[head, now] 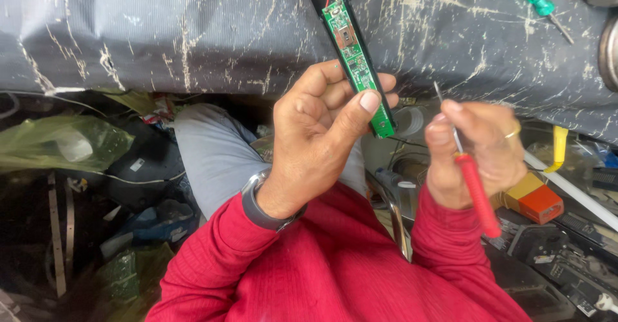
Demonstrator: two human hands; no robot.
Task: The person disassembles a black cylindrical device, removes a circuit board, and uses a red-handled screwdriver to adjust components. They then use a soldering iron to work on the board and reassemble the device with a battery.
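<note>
Red sleeves (335, 270) fill the lower middle of the view, nearest the camera, with a grey wristwatch (261, 207) on the left wrist. Just beyond, the left hand (315, 145) is closed around a long narrow device (351, 45): a black housing with a green circuit board (357, 64) lying exposed along it. The thumb presses across the lower end of the board and the fingers wrap behind. Its long axis runs from that lower end, near the hand, up and slightly left toward the far edge of the surface, where thin red wires leave the board's upper end.

Beside it, the right hand (479, 148), wearing a ring, is closed on a red-handled soldering iron (473, 180). The handle slants down and to the right; the thin metal tip points upward, close to the board's lower end but apart from it.

Below the hands lies clutter: a green plastic bag (61, 143) at left with something pale inside it that I cannot make out, and an orange and yellow box (534, 199) at right.

Farther off, the dark, scratched surface (193, 32) spans the top; a green-handled screwdriver (539, 3) lies near its far right corner.
</note>
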